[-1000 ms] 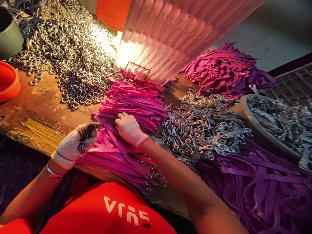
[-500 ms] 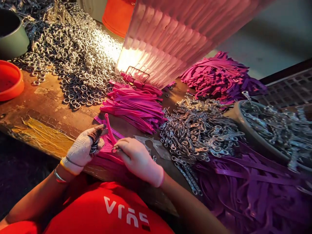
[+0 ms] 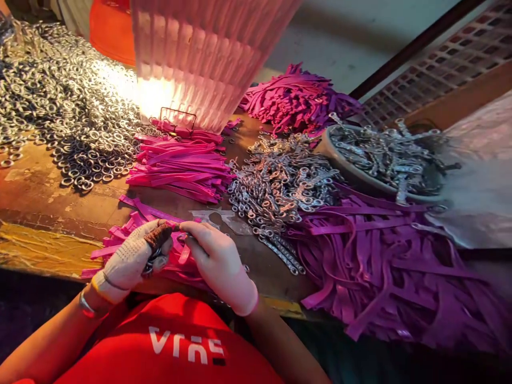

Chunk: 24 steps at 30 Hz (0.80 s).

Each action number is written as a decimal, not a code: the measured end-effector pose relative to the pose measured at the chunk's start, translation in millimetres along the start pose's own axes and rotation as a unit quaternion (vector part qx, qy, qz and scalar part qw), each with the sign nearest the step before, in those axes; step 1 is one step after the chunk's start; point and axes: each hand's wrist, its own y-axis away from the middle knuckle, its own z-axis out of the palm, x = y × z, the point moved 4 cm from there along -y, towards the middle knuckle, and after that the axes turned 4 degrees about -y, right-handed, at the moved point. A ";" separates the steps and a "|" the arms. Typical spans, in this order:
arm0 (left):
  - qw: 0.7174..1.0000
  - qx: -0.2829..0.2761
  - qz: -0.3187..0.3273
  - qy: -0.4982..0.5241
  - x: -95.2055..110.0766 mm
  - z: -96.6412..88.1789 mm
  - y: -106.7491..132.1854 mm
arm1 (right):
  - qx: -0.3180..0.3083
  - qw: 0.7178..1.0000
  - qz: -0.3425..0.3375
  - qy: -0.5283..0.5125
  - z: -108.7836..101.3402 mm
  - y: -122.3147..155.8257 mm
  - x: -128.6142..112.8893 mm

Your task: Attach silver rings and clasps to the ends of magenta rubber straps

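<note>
My left hand (image 3: 134, 253), in a dotted white glove with brown wrapping on the thumb, is closed around several small metal rings (image 3: 149, 263). My right hand (image 3: 222, 261), also in a white glove, pinches at the left thumb tip. A short pink strap (image 3: 184, 254) hangs between the two hands; its upper end is hidden by the fingers. Under both hands lies a loose layer of pink straps (image 3: 114, 240) near the table edge. Just beyond is a neat bundle of pink straps (image 3: 180, 168).
Metal rings (image 3: 80, 117) are heaped at left. Metal chain-like pieces (image 3: 284, 181) pile up right of centre, beside a full tub (image 3: 332, 154). Purple straps (image 3: 380, 266) hang over the table's right edge. A corrugated translucent sheet (image 3: 200, 64) stands behind, before an orange container (image 3: 110, 32).
The view has swung to the right. My hands have come together, fingertip to thumb. The pink strap that stood up from my left hand now hangs down between them.
</note>
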 end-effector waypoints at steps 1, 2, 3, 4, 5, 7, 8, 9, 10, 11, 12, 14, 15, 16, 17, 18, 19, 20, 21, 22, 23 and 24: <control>1.000 -0.004 -0.003 -0.021 -2.3 5.0 -0.3 | -0.004 0.999 -0.005 0.044 -1.4 0.3 -0.4; 0.999 -0.008 -0.008 -0.045 -3.6 8.7 -0.1 | -0.010 0.996 -0.009 0.093 -2.4 1.1 -0.8; 0.997 -0.012 -0.010 -0.074 -3.4 11.1 0.4 | -0.017 0.989 -0.014 0.143 -3.3 2.4 -1.2; 0.994 -0.019 -0.014 -0.110 -1.9 12.8 1.2 | -0.025 0.980 -0.022 0.194 -4.2 4.0 -1.9; 0.988 -0.028 -0.019 -0.150 0.6 14.3 1.9 | -0.032 0.969 -0.033 0.242 -5.0 5.8 -2.5; 0.969 -0.056 -0.024 -0.241 6.7 17.1 1.9 | -0.045 0.944 -0.065 0.320 -5.9 9.6 -3.5; 0.955 -0.072 -0.018 -0.286 9.8 19.0 0.8 | -0.048 0.934 -0.084 0.345 -6.0 11.3 -3.3; 0.940 -0.086 0.001 -0.330 12.8 21.3 -1.0 | -0.047 0.926 -0.100 0.361 -5.8 12.8 -2.6; 0.921 -0.093 0.030 -0.376 15.4 23.7 -3.5 | -0.044 0.922 -0.109 0.370 -5.6 14.1 -1.0; 0.901 -0.094 0.064 -0.419 17.1 26.2 -6.2 | -0.037 0.921 -0.110 0.373 -5.7 15.1 1.2; 0.881 -0.094 0.095 -0.454 17.7 28.8 -8.7 | -0.026 0.922 -0.100 0.372 -6.3 15.8 3.9; 0.867 -0.096 0.118 -0.474 14.9 33.0 -12.5 | -0.004 0.931 -0.058 0.360 -9.6 17.1 9.7; 0.878 -0.102 0.104 -0.457 11.7 34.2 -13.7 | 0.001 0.937 -0.036 0.348 -11.8 17.9 12.0; 0.895 -0.108 0.081 -0.426 8.2 35.0 -14.1 | -0.001 0.944 -0.018 0.328 -14.0 18.7 13.6; 0.913 -0.108 0.057 -0.389 5.1 35.3 -13.8 | -0.009 0.952 -0.008 0.305 -16.1 19.6 14.5; 0.928 -0.103 0.035 -0.356 2.6 35.1 -13.0 | -0.022 0.959 -0.004 0.281 -17.7 20.4 15.1; 0.938 -0.097 0.020 -0.332 0.6 34.7 -11.9 | -0.036 0.965 -0.004 0.260 -19.0 21.3 15.6; 0.943 -0.089 0.015 -0.321 -0.5 34.2 -10.6 | -0.046 0.968 -0.007 0.246 -19.9 22.3 16.2; 0.943 -0.082 0.019 -0.322 -1.1 33.7 -9.3 | -0.053 0.970 -0.010 0.237 -20.3 23.2 17.3; 0.940 -0.078 0.025 -0.330 -1.8 33.3 -8.2 | -0.056 0.970 -0.014 0.235 -20.0 24.3 18.7; 0.936 -0.077 0.031 -0.342 -2.7 33.0 -7.4 | -0.057 0.969 -0.020 0.238 -18.9 25.4 20.0; 0.932 -0.079 0.035 -0.353 -3.9 32.9 -6.9 | -0.061 0.968 -0.029 0.243 -17.0 26.7 21.2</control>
